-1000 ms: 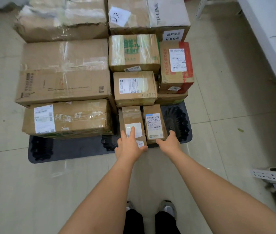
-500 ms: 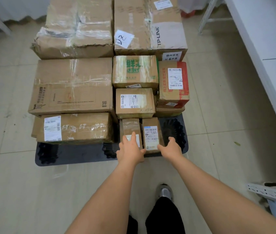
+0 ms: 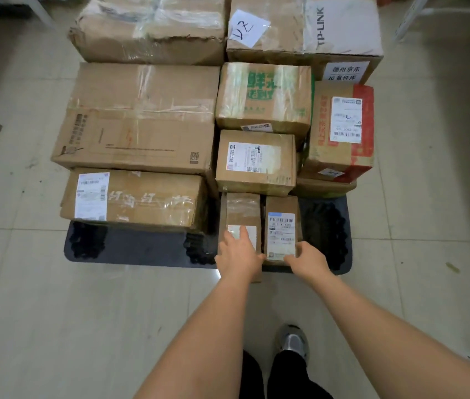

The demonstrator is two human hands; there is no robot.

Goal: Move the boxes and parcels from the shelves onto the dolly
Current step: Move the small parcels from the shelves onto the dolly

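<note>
Our left hand (image 3: 238,256) lies flat with straight fingers on top of the left small box (image 3: 242,211), pressing it, and our right hand (image 3: 308,259) touches the near end of the right small box (image 3: 281,223) with its fingers bent around the corner; we cannot tell if it truly grips. Both small boxes stand side by side, touching, at the near edge of the dolly (image 3: 141,249). They are long and thin, and their long sides point away from us, toward the pile. The near end of the left one sticks out a bit past the dolly's edge. Half a second ago both hands were in almost the same spots; since then the view has moved closer and the left box seems to have slid a little toward us. The boxes are brown cardboard with shiny clear tape and white paper labels. The dolly is a dark flat mat with round bumpy holes. Behind the small boxes sits a medium box (image 3: 255,162) with a white label, and behind that a box with green letters (image 3: 262,96). To the right is a red and brown box (image 3: 340,131). To the left are a long flat box (image 3: 133,197) and a big wide box (image 3: 138,119) on top of it. At the far end are a crumpled taped box (image 3: 153,30) and a box with a white TP-LINK side (image 3: 314,27). The floor (image 3: 55,312) is pale shiny tile. We can see one grey shoe (image 3: 293,341) below.
</note>
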